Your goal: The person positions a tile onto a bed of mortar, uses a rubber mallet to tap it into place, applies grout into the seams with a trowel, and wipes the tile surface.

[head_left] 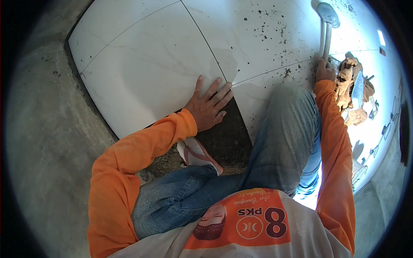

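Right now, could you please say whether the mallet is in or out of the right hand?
In: the right hand is closed around the mallet by its handle, the head extending beyond.

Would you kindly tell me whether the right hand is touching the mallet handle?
Touching: the head view shows the right hand closed around the near end of the mallet handle, with no gap between them.

The tile [142,64] is large, white and faintly veined, lying flat, its right edge straight. Well off to the tile's right I see a mallet [328,33], its rounded grey head [329,14] at the far end of a slim handle [327,45]; whether it's touching down, I can't tell.
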Demonstrator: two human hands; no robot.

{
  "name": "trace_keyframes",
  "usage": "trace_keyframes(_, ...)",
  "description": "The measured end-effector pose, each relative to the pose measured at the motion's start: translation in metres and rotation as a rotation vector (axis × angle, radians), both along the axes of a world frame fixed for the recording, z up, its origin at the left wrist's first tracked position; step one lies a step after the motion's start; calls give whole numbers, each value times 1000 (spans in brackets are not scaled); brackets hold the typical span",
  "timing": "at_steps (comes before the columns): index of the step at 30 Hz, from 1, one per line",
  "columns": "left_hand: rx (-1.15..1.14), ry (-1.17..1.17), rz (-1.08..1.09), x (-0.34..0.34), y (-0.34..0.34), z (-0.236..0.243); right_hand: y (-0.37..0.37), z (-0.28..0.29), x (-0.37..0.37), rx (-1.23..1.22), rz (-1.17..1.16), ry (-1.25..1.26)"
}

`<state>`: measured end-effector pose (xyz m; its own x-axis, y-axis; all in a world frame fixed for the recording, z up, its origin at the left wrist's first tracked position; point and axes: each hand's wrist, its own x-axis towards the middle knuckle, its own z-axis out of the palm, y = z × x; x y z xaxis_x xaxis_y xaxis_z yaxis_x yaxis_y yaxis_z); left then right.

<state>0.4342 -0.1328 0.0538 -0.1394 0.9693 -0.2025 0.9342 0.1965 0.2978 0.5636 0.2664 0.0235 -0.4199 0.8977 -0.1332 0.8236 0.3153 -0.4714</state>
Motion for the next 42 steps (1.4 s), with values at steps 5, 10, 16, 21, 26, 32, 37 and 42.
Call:
trace_keyframes(5,20,-99,-110,11,-17,3,3,3,-3,37,49,-15)
trace_keyframes(10,-95,-176,-151,17,-65,13,7,-2,5,143,75,-29)
trace_keyframes(16,-215,-416,9,47,-129,45,-11,71,-13,-16,5,449)
trace_keyframes(21,7,-1025,844,66,-106,83,-94,166,-79,-198,371,837)
trace_keyframes(26,188,-2109,1209,44,-77,157,-165,164,-95,323,1325,620)
trace_keyframes(32,155,-2264,1045,48,-110,210,-304,221,-59,-143,1833,647)
trace_keyframes(37,569,-1950,1049,32,-90,178,-339,221,-69,-143,1854,916)
trace_keyframes(42,586,-2141,907,29,-101,121,-373,151,-42,-122,1488,694)
